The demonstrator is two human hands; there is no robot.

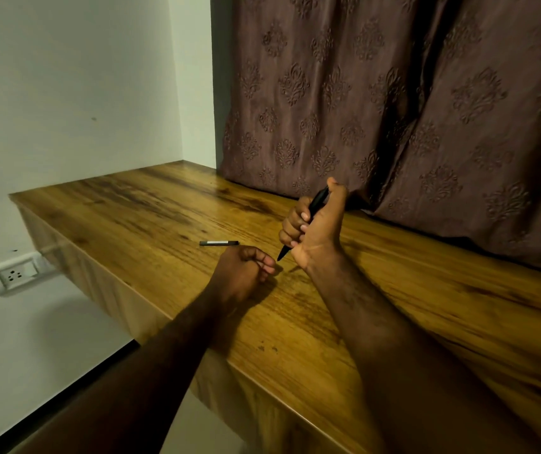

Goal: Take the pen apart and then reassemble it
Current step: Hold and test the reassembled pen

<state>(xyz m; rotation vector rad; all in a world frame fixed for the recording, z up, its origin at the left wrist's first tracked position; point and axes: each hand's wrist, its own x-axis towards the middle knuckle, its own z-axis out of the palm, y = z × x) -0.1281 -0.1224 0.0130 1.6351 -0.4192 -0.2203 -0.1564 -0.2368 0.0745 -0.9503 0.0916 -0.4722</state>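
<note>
My right hand (315, 231) grips a black pen body (316, 201) in a fist, palm toward me, thumb up along its top end. The pen's pointed tip (281, 256) sticks out below the fist, slanting down to the left just above the wooden table (151, 221). My left hand (242, 273) rests on the table just left of that tip, fingers curled in; whether it holds a small part I cannot tell. A dark, thin pen piece with a pale label (219, 243) lies flat on the table beyond my left hand.
The table's front edge runs diagonally from upper left to lower right. A brown patterned curtain (393, 109) hangs behind the table on the right. A white wall with a socket (16, 273) is on the left, below table level.
</note>
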